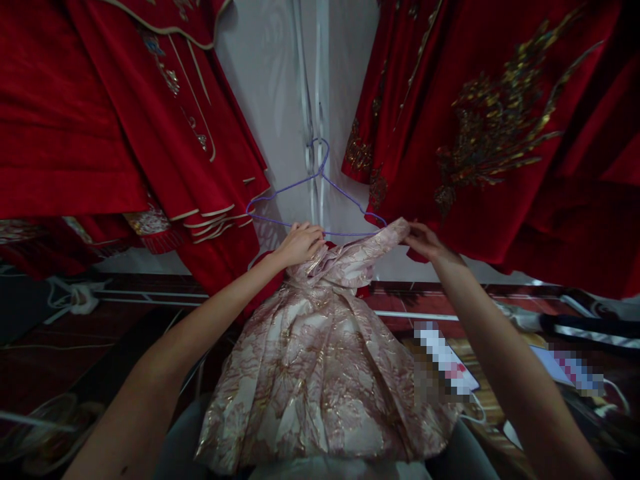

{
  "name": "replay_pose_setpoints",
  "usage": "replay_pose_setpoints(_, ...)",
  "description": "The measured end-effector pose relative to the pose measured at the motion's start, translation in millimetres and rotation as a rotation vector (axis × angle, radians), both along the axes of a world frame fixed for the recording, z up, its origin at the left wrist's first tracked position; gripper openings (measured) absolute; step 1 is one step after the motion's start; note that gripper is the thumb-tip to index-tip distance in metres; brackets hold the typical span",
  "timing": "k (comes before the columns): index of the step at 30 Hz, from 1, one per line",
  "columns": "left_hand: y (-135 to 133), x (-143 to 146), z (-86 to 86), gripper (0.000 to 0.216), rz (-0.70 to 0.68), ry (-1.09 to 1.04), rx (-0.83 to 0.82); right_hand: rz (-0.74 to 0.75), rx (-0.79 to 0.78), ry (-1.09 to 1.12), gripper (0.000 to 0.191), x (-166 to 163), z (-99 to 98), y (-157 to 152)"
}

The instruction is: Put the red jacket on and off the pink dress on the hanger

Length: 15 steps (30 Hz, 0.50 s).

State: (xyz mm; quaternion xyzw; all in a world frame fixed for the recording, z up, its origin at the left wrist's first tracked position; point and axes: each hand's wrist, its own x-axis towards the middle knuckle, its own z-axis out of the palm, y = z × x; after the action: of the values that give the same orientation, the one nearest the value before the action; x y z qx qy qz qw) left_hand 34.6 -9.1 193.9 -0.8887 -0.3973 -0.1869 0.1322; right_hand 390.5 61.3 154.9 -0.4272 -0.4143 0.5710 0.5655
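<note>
A small pink and gold brocade dress (320, 360) with a flared, pleated skirt spreads out in front of me. Behind its top is a purple hanger (285, 190), hooked over a pale upright rail. The hanger's right end sits at the dress's right shoulder strap. My left hand (303, 243) is closed on the dress's left shoulder part, beside the hanger's lower bar. My right hand (425, 240) pinches the tip of the right strap near the hanger's end. The left fingertips are partly hidden by the hand itself.
Red embroidered garments hang on the left (100, 133) and right (500, 120). A pale wall (270, 73) with an upright rail (320, 67) stands between them. At lower right, a blurred-out phone-like object (470, 379) with a white cable (480, 410) lies on a wooden surface.
</note>
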Motion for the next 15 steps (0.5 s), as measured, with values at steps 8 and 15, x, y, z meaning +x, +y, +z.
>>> replay_pose_setpoints(8,7.0,8.0,-9.4,0.029,-0.019,-0.066,-0.024,-0.151,0.203,0.098,0.026,-52.3,10.9,-9.4)
replay_pose_setpoints(15,11.5,0.9,-11.6,0.029,-0.001,-0.153,-0.072,-0.192,0.596,-0.253,0.015,-86.7,19.5,-18.0)
